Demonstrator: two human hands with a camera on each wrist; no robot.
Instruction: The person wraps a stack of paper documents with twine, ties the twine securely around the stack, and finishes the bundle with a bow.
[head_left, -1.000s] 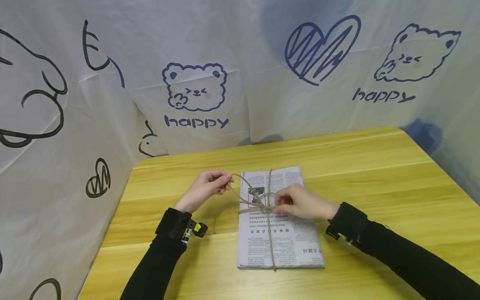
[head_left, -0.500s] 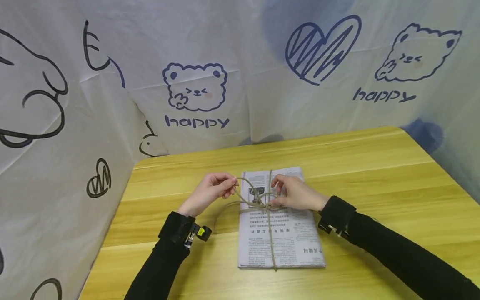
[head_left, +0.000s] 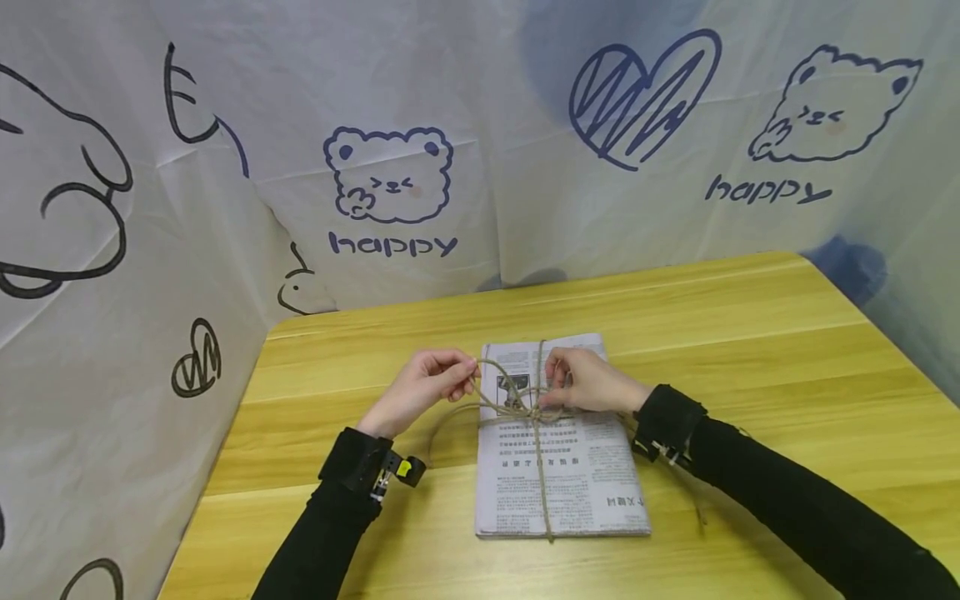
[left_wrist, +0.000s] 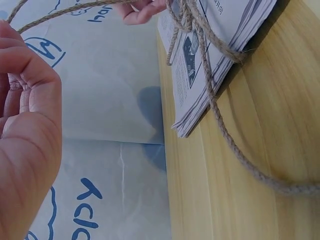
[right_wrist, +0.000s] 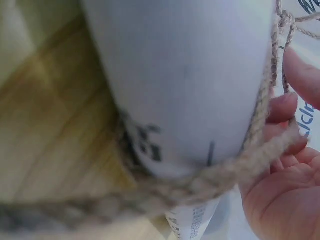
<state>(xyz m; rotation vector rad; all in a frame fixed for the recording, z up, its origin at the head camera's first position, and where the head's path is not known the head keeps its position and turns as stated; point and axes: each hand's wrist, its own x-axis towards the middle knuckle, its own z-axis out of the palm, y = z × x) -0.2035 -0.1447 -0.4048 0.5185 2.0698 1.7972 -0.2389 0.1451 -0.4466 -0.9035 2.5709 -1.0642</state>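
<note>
A stack of folded newspapers (head_left: 517, 500) lies on the table, bound crosswise with brown twine (head_left: 543, 479). Left of the knot (head_left: 535, 412), my left hand (head_left: 423, 383) pinches a raised loop of the twine between thumb and fingers. Over the upper right of the stack, my right hand (head_left: 592, 383) holds a smaller loop close to the knot; its fingers curl at the twine in the right wrist view. One loose tail of twine (left_wrist: 225, 132) hangs past the stack's left side. Another end (head_left: 699, 504) dangles under the right forearm. The right fingertips partly hide the knot's right side.
The yellow wood-grain table (head_left: 360, 517) spreads around the stack. White cloth (head_left: 525, 167) with drawn bears and hearts hangs behind the table and along its left side. Both wrists carry black straps with small cameras (head_left: 408, 469).
My left hand has shifted slightly right toward the knot, keeping its loop. The right hand has moved up and left, and a twine end now shows beneath the right forearm.
</note>
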